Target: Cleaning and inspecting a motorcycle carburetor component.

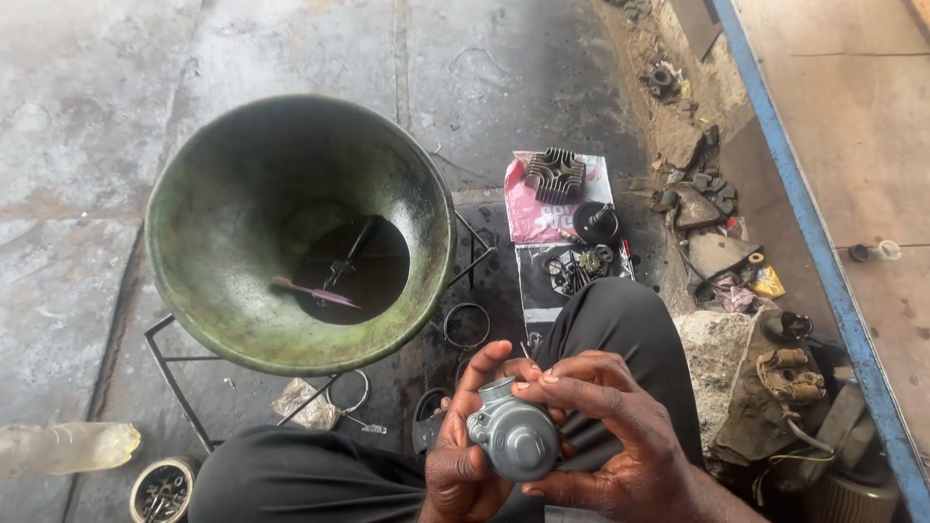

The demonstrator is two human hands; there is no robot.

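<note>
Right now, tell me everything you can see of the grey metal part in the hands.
The part is a small grey metal casting, dull and rounded, with a domed round cap facing the camera and a short open neck on top. The left hand cups it from the left side; the right hand wraps over it, fingertips on the neck. It is held above the lap.

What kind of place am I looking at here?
Probably an informal roadside engine repair spot on a stained concrete floor. Both hands hold a small grey metal carburettor-like part, a black finned metal cylinder head lies on a pink sheet, and a large green metal basin holds dark liquid.
</note>
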